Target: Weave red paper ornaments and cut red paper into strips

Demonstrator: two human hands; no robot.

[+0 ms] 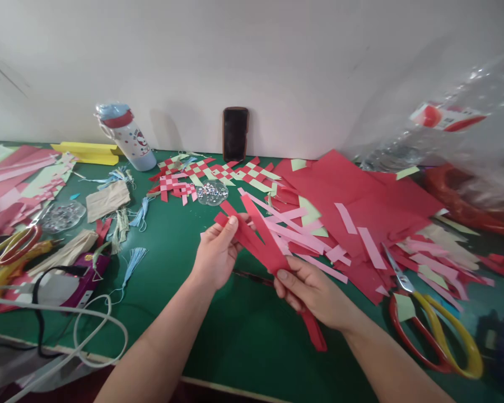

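Both hands are occupied at the centre of the frame. The left hand [218, 252] pinches the upper-left ends of some red strips [258, 246] between thumb and fingers; the right hand [308, 288] clamps them lower down, thumb on top, fingers curled beneath. The strips fork between the two grips, one arm rising free toward the pink strips [300, 226]; a tail hangs below the right hand. Exact number of layers: cannot tell.

Risks, my judgement:
1. Tear or stretch at the fork, if the hands pull apart unevenly; thin paper probably gives there first.
2. Layers slipping out of line, if the right thumb eases; that grip seems to carry the join.
3. Unwanted crease in the tail, if it is pressed against the worktop [159, 313].
4. A dark, thin tool [252, 275] lies under the hands, partly hidden; a lowered hand could roll it.
5. Scissors [404, 282] at right, handles near the right forearm; an outward sweep might shift them and drag the loose paper.
6. Dish of sequins [212, 192], just above the hands in the frame: a careless forward reach could spill it.
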